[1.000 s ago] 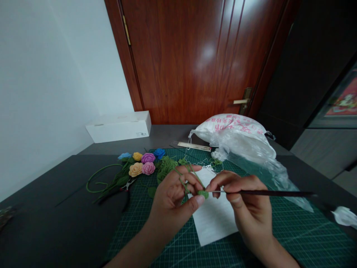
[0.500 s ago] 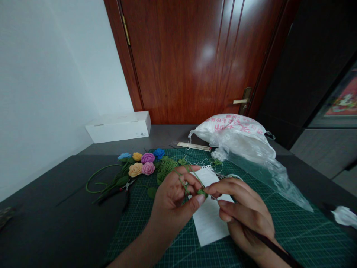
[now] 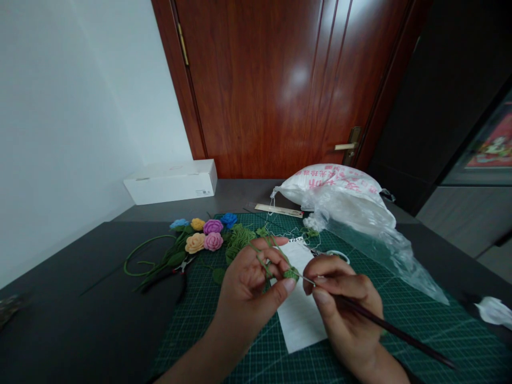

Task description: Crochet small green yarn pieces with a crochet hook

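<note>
Pinched between the thumb and fingers of my left hand (image 3: pixel 254 288) is a small green crochet piece (image 3: pixel 292 274). Green yarn (image 3: pixel 262 258) runs over and between the fingers of that hand. My right hand (image 3: pixel 348 304) grips a crochet hook (image 3: pixel 394 327) with a dark handle and a thin metal shaft. The shaft's tip reaches the green piece, though its exact place in the stitches is too small to tell. Beneath both hands lies a white sheet of paper (image 3: pixel 302 314) on the green cutting mat (image 3: pixel 224 330).
Left of my hands lie crocheted flowers (image 3: pixel 213 241) with green stems, black-handled pliers (image 3: pixel 182 274) and a bundle of green yarn (image 3: pixel 239 237). Behind are a white box (image 3: pixel 172 184), a ruler (image 3: pixel 279 210) and a large plastic bag (image 3: pixel 340 186). Scissors (image 3: pixel 339 255) sit partly behind my right hand.
My right hand has turned and its fingers have drawn back from the green piece, baring more of the hook's shaft. The handle's end has swung up and right. My left hand stays nearly still.
</note>
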`<state>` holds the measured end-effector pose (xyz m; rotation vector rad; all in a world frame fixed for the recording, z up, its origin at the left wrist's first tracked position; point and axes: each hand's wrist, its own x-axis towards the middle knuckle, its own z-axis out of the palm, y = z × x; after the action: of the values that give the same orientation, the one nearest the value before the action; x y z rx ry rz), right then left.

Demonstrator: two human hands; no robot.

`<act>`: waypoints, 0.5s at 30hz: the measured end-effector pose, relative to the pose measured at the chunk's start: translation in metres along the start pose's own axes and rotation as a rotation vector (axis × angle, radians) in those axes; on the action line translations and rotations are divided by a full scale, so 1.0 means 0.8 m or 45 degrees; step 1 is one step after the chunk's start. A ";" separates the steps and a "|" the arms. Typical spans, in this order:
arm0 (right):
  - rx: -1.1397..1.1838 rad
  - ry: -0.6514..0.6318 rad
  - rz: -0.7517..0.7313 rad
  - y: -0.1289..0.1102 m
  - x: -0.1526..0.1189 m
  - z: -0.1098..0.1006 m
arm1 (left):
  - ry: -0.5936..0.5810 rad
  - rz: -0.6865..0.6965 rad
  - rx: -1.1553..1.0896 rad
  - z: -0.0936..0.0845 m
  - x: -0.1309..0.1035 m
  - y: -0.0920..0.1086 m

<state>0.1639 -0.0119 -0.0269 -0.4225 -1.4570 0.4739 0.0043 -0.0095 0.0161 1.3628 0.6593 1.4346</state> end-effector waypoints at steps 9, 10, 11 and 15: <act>0.745 0.045 0.622 0.001 0.020 0.023 | 0.004 0.259 0.188 -0.005 0.002 -0.006; 0.772 0.036 0.651 0.001 0.021 0.021 | 0.001 0.285 0.209 -0.005 0.001 -0.006; 0.792 0.029 0.664 0.001 0.022 0.020 | 0.004 0.307 0.231 -0.005 0.000 -0.007; 0.831 0.004 0.663 0.000 0.022 0.017 | 0.042 0.370 0.358 -0.009 -0.008 -0.010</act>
<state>0.1509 -0.0023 -0.0114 -0.2666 -1.0950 1.3157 -0.0011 -0.0108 0.0051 1.7122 0.7271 1.6415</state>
